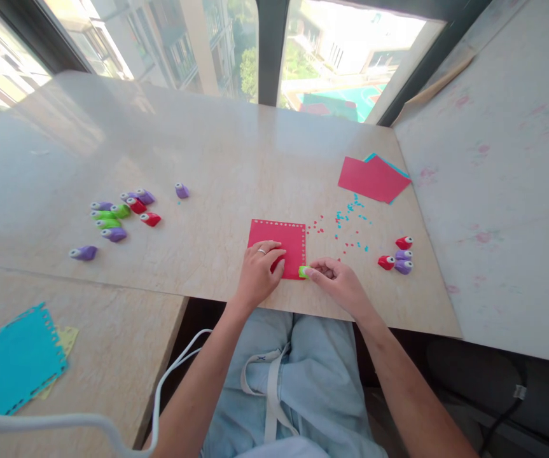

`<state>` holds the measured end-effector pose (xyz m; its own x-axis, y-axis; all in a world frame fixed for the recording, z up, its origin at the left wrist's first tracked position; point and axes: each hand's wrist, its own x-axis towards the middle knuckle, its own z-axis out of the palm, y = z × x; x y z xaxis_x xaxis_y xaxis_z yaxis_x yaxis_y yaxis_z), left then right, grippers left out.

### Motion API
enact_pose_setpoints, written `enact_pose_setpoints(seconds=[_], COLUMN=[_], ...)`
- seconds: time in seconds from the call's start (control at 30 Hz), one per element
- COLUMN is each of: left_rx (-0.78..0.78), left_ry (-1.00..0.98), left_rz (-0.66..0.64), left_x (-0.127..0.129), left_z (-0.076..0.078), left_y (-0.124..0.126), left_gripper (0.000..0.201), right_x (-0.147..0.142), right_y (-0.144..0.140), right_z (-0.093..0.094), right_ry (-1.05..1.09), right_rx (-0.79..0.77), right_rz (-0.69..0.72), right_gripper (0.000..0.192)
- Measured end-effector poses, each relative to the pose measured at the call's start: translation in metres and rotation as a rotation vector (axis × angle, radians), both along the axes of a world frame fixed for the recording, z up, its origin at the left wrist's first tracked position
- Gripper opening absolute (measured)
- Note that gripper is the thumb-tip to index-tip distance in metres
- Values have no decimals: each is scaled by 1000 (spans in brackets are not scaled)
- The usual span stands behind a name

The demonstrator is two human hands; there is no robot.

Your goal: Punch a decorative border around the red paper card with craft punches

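Green punch (304, 271) at red paper (294, 245)

Bright daylight through windows (350, 38), partly overexposed; hazy glare on tabletop (88, 121); wide-angle stretch toward edges.

A dark window mullion (273, 54) stands at the far edge of a beige, marble-patterned window counter (255, 152). Left of the mullion, the glass shows pale apartment blocks (179, 44) and, just beside it, a green tree (249, 67). Right of it, a teal sports court (341, 105) with reddish patches lies outside. Farther right rises a whitish wall with faded pink floral wallpaper (503, 146), peeling near the window. To the mullion's near left, a matching slab (116, 337) adjoins the counter. Bright daylight casts pale reflections leftward of the mullion.
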<state>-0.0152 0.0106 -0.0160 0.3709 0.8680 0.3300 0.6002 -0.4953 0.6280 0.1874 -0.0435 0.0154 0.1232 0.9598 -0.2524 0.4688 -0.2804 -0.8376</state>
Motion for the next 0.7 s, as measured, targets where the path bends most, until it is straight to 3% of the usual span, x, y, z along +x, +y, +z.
enact_pose_setpoints(seconds=[0.7], left_rx=[-29], left_ry=[-1], left_rz=[9], left_x=[-1], left_z=[4], left_y=[0], left_gripper=[19], right_x=[2], right_y=[-10], right_z=[5], right_ry=[32], right_rx=[-33], right_rz=[20], right_gripper=[30])
